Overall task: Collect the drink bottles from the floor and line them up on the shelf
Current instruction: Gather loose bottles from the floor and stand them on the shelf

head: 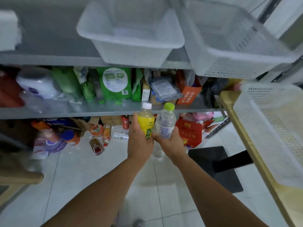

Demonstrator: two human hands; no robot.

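At mid-view, left hand (139, 141): fingers wrapped round the lower body of the yellow-label bottle, holding it upright.
yellow-label bottle (146, 122): white cap, pale drink inside; its cap is in line with the front edge of the middle shelf, and the clear bottle touches it at its 3 o'clock.
right hand (170, 141): curled under and around the base of the clear bottle, meeting the left hand between the two bottles.
clear bottle (165, 122): green cap, blue-and-white label, leaning slightly toward 1 o'clock, held above the floor.
middle shelf (65, 112): grey board at 12 o'clock of the hands, crowded with goods farther back.
shelf goods: green pack (115, 82) at 11 o'clock, orange box (188, 94) at 1 o'clock.
floor bottles: at 9 o'clock of the hands, a brown bottle (96, 146), an orange bottle (106, 132) and a small clear bottle (120, 135) lie near each other on the white tiled floor (98, 185).
purple jug (54, 143): farther out at 9 o'clock, blurred.
red box (190, 133): on the floor at 3 o'clock, just beside the right hand in this view.
black mat (218, 169): on the tiles at 4 o'clock.
white baskets: two on the top shelf at 12 o'clock (131, 46) and 1 o'clock (229, 59), overhanging its edge; a third (270, 128) at 3 o'clock on a pale wooden frame.
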